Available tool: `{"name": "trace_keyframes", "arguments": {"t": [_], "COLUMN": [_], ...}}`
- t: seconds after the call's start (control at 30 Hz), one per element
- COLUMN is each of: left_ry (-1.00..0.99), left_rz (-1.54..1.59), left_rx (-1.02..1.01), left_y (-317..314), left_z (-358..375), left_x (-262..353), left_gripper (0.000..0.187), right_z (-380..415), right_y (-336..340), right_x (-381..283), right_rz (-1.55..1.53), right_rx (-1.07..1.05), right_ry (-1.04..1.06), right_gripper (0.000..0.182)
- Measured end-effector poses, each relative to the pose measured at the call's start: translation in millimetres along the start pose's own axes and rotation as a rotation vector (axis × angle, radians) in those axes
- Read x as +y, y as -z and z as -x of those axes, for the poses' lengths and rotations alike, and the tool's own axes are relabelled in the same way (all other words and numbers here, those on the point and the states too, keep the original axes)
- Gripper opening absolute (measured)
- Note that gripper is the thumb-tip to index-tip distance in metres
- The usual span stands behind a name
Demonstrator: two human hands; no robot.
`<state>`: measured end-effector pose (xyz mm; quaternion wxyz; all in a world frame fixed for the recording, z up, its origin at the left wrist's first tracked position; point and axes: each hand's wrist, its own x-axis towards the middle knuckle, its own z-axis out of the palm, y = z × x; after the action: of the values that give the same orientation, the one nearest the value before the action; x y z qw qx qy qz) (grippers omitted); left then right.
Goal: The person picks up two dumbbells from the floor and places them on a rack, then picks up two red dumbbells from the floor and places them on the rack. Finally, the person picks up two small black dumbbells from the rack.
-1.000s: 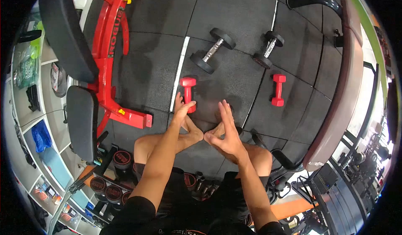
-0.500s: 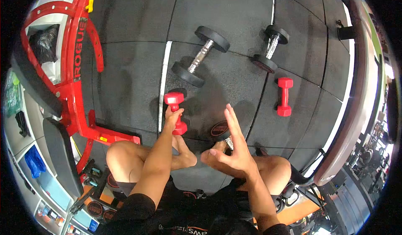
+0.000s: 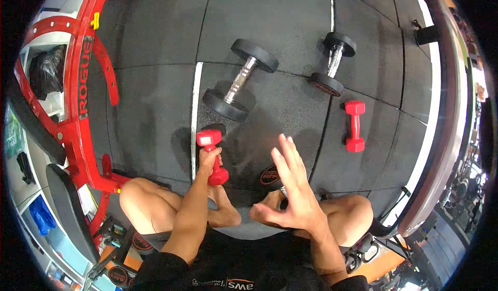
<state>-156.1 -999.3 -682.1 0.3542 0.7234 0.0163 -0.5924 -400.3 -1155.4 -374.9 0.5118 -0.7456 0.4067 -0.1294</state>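
Observation:
My left hand point(image 3: 209, 161) is wrapped round the handle of a red dumbbell point(image 3: 218, 176), whose two heads stick out above and below the fist. My right hand point(image 3: 296, 185) holds nothing; its fingers are stretched upward and the thumb points left. Behind it, partly hidden, a black dumbbell point(image 3: 270, 177) rests near my foot. Farther up the floor point(image 3: 150, 104) lies a large black dumbbell with a silver handle point(image 3: 240, 80). To its right are another black dumbbell point(image 3: 335, 62) and a second red dumbbell point(image 3: 355, 126).
A red rack frame point(image 3: 85, 94) with a black pad point(image 3: 72, 203) stands on the left, beside shelves holding a black bag point(image 3: 47, 72). Along the right side runs a long padded bar point(image 3: 450, 109). My bent legs flank the near floor.
My right hand's fingers have spread, and its thumb now points farther left. The red dumbbell in my left hand appears slightly lower in view, as the whole view has shifted.

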Motion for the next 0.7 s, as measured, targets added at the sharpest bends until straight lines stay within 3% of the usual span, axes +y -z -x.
{"name": "trace_keyframes", "arguments": {"t": [0.3,0.4,0.7], "left_ry": [0.033,0.007,-0.125], "left_rz": [0.017,0.003,-0.487], "left_rx": [0.065,-0.013,-0.257], "left_y": [-11,-25,-150], "left_z": [6,11,11], "left_x": [5,8,25], "left_gripper": [0.011,0.010,0.014], "right_z": [11,19,44], "right_y": [16,22,48], "right_x": [5,8,4], "right_rz": [0.213,0.287,0.412], "right_rx": [0.092,0.121,0.269], "right_ry": [-0.056,-0.093,-0.224], "right_gripper": [0.101,0.100,0.104]}}
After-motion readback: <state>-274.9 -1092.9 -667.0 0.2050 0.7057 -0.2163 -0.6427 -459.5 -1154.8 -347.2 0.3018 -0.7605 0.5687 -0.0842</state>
